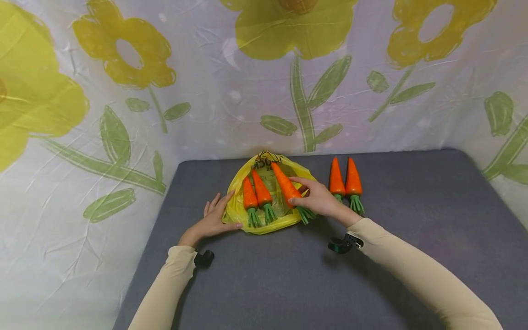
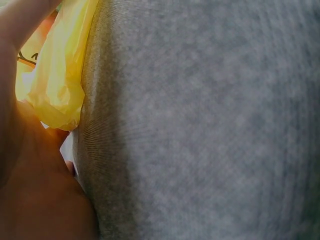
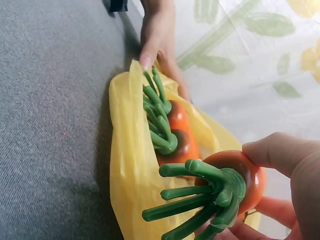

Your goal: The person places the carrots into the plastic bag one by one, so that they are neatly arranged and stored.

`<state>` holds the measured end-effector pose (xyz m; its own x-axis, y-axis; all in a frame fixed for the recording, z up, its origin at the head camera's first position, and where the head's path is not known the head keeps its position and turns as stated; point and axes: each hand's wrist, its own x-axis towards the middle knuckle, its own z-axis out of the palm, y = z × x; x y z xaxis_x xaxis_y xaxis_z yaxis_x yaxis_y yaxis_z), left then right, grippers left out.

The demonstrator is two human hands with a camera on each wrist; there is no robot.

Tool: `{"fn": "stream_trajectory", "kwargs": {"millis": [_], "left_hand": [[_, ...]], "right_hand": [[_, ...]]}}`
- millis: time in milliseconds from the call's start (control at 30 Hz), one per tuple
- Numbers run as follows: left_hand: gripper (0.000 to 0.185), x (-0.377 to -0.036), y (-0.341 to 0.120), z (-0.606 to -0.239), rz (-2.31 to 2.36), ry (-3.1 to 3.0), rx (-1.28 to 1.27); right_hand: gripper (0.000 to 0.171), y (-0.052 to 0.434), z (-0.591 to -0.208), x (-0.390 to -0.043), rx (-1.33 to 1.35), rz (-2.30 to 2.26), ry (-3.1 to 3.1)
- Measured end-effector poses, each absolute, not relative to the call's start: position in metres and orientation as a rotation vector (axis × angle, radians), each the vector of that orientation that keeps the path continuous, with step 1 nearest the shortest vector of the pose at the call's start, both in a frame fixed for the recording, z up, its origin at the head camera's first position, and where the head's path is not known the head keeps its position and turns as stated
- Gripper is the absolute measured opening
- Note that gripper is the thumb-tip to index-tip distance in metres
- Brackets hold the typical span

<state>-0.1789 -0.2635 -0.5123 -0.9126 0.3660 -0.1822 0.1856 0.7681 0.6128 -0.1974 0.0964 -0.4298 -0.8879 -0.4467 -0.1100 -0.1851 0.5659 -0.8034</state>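
Observation:
A yellow plastic bag [image 1: 284, 224] lies spread open on the table, two carrots [image 1: 261, 188] with green stubby tops side by side in it. Over the bag's right part, my right hand [image 1: 315, 197] grips a third carrot [image 1: 284, 183] near its thick end, tip pointing away. In the right wrist view that carrot's green stems [image 3: 215, 195] face the camera, thumb and fingers round its orange body. My left hand [image 1: 212, 222] rests at the bag's left edge with fingers spread, thumb along the near rim. The left wrist view has a fold of the bag [image 2: 62, 75] beside the palm.
Two more carrots [image 1: 353, 178] lie next to each other on the grey table [image 1: 264, 284], right of the bag beyond my right wrist. A cloth backdrop [image 1: 214, 91] with yellow flowers rises behind the table and along its sides.

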Motion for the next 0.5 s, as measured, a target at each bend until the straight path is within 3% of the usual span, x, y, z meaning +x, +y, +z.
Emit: {"fn": "stream_trajectory", "kwargs": {"millis": [500], "left_hand": [[0.104,-0.179,-0.264,-0.511,0.915,2.669,0.472]], "right_hand": [[0.067,0.079,-0.444,-0.209,-0.503,-1.207,2.496]]}}
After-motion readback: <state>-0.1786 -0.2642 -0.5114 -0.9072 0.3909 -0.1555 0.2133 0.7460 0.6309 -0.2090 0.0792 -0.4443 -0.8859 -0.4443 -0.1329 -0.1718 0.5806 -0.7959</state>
